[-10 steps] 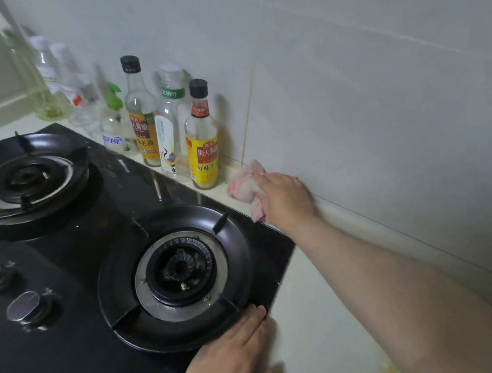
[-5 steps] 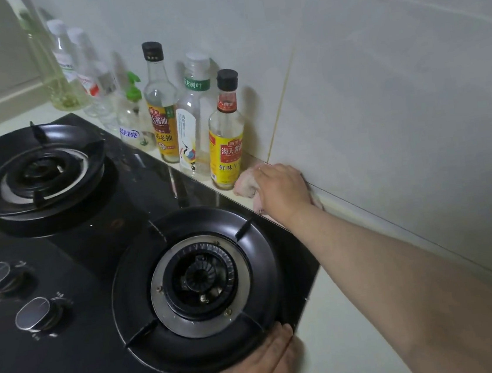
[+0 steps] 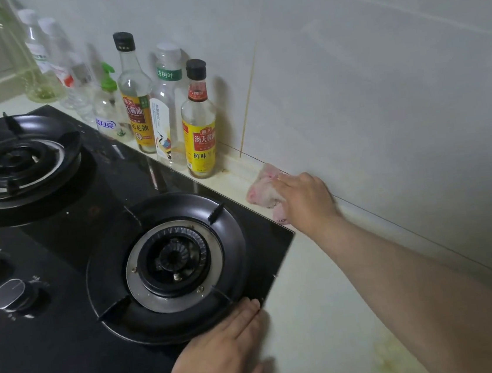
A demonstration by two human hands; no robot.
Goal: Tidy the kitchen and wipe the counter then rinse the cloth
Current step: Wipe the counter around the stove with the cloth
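Right hand with fingers curled over the pink cloth, cloth on the worktop against the wall, at 1 o'clock from the near burner, left hand flat, fingers straight, at the burner's 5 o'clock

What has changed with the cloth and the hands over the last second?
The right hand, its grip on the pink cloth, has slid it along the counter strip by the wall, away from the yellow-label bottle it was close beside. Nothing was picked up or let go. The left hand stays flat at the front corner of the stove, and the bottles have not moved.
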